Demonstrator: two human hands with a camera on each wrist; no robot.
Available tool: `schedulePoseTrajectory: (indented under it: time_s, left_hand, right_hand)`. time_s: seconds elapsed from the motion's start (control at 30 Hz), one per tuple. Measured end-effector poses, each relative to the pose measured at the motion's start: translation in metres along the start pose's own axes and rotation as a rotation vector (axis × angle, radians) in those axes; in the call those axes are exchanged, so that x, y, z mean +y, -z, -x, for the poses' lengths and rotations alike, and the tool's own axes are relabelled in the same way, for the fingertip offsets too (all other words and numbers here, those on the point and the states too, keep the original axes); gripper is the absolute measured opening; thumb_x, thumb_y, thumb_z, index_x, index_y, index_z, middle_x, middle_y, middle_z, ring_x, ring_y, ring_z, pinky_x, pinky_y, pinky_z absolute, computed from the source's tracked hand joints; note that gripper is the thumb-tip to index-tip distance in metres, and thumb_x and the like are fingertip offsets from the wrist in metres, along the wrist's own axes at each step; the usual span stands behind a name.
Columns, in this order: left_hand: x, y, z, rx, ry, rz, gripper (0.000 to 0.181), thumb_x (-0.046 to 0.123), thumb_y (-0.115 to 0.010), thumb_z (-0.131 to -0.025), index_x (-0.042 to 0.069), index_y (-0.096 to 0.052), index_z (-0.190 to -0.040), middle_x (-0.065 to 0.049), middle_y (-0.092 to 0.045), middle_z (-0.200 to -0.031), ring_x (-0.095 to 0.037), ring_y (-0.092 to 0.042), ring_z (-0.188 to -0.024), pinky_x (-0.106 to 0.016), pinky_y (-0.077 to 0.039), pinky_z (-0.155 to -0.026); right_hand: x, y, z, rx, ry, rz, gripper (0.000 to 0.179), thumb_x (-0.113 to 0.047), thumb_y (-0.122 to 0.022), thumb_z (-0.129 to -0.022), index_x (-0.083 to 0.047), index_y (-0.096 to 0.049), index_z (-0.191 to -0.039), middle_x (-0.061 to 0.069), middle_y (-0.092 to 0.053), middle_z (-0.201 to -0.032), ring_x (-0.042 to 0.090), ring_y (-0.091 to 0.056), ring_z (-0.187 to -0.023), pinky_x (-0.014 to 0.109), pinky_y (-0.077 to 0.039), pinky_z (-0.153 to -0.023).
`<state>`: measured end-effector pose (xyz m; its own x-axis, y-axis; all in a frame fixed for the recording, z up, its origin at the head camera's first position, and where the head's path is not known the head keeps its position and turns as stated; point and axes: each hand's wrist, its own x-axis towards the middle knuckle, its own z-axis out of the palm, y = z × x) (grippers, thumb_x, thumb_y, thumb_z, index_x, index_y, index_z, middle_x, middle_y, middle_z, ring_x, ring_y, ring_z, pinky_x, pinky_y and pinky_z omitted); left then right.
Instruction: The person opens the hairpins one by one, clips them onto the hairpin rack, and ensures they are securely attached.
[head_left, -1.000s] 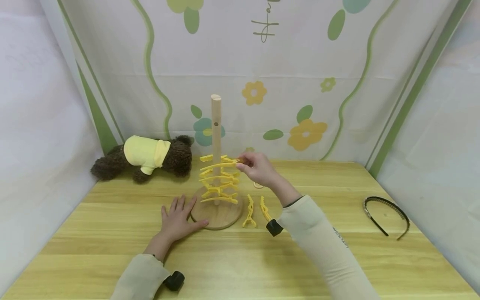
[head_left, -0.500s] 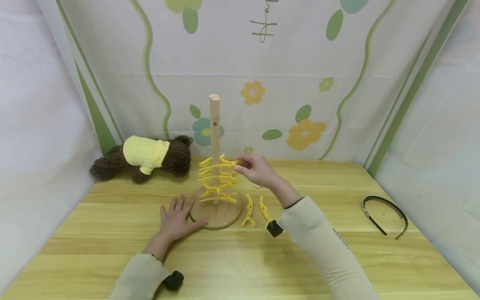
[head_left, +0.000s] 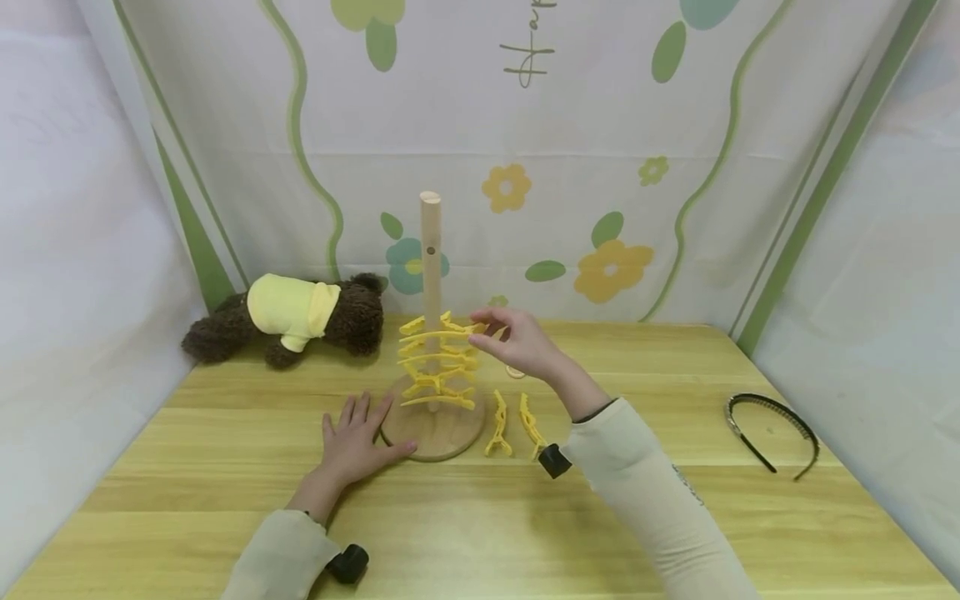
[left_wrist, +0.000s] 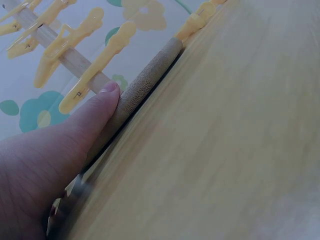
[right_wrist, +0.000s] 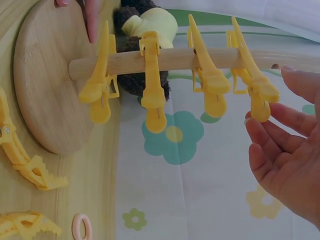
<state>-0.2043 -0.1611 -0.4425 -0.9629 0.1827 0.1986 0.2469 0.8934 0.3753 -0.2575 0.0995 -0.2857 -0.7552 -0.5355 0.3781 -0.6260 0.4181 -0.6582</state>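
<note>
A wooden post (head_left: 431, 279) stands upright on a round wooden base (head_left: 446, 440). Several yellow alligator hair clips grip the post one above another. My left hand (head_left: 356, 450) lies flat with fingers spread at the base's left edge; its thumb (left_wrist: 102, 102) presses on the rim. Beside the topmost hair clip (right_wrist: 255, 75) is my right hand (right_wrist: 287, 155), thumb lifted away and fingertips right at the clip's handle end. That clip is clamped across the post. Two more yellow hair clips (head_left: 498, 423) lie on the table to the right of the base.
On the back left of the table lies a brown teddy bear (head_left: 292, 308) in a yellow shirt. A black toothed headband (head_left: 776, 408) is at the far right. Behind the post, near the right hand, a small pale ring (right_wrist: 82, 227) lies on the table. Printed cloth walls surround the table.
The right hand's fingers have spread off the topmost hair clip, which stays on the post; that clip's rear arm has swung in toward the post. The left hand has stayed put.
</note>
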Motion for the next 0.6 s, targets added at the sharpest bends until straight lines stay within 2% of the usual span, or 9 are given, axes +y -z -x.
schedulePoseTrajectory:
  time_s: [0.17, 0.37, 0.47, 0.6]
  left_hand:
    - [0.001, 0.0, 0.001, -0.003, 0.002, 0.009, 0.092, 0.071, -0.047, -0.067, 0.014, -0.029, -0.136, -0.024, -0.018, -0.137, -0.042, -0.008, -0.123, -0.064, 0.003, -0.086]
    - [0.001, -0.001, 0.001, -0.007, -0.001, 0.001, 0.091, 0.071, -0.046, -0.068, 0.014, -0.028, -0.137, -0.023, -0.017, -0.137, -0.042, -0.008, -0.123, -0.064, 0.003, -0.086]
    - [0.0, 0.001, 0.0, 0.001, -0.005, 0.007, 0.091, 0.07, -0.047, -0.068, 0.013, -0.029, -0.136, -0.024, -0.018, -0.137, -0.043, -0.008, -0.123, -0.065, 0.003, -0.086]
    - [0.0, 0.002, 0.0, 0.001, -0.005, 0.013, 0.091, 0.07, -0.048, -0.068, 0.013, -0.029, -0.136, -0.024, -0.018, -0.136, -0.043, -0.008, -0.123, -0.065, 0.004, -0.086]
  right_hand:
    - [0.002, 0.013, 0.012, 0.032, -0.028, -0.036, 0.036, -0.02, -0.06, -0.083, -0.003, -0.053, -0.114, 0.008, -0.056, -0.107, 0.016, -0.052, -0.086, 0.035, -0.042, -0.071]
    - [0.011, 0.029, 0.045, 0.1, -0.073, -0.006, 0.042, -0.023, -0.061, -0.082, -0.004, -0.051, -0.118, 0.006, -0.054, -0.107, 0.019, -0.051, -0.089, 0.036, -0.04, -0.074]
    - [0.021, 0.027, 0.063, 0.169, -0.079, 0.004, 0.042, -0.022, -0.063, -0.08, -0.001, -0.052, -0.116, 0.008, -0.056, -0.105, 0.022, -0.053, -0.087, 0.039, -0.041, -0.073]
    - [0.038, 0.016, 0.086, 0.227, -0.129, 0.009, 0.041, -0.022, -0.064, -0.079, -0.001, -0.054, -0.113, 0.007, -0.058, -0.101, 0.022, -0.054, -0.085, 0.04, -0.043, -0.07]
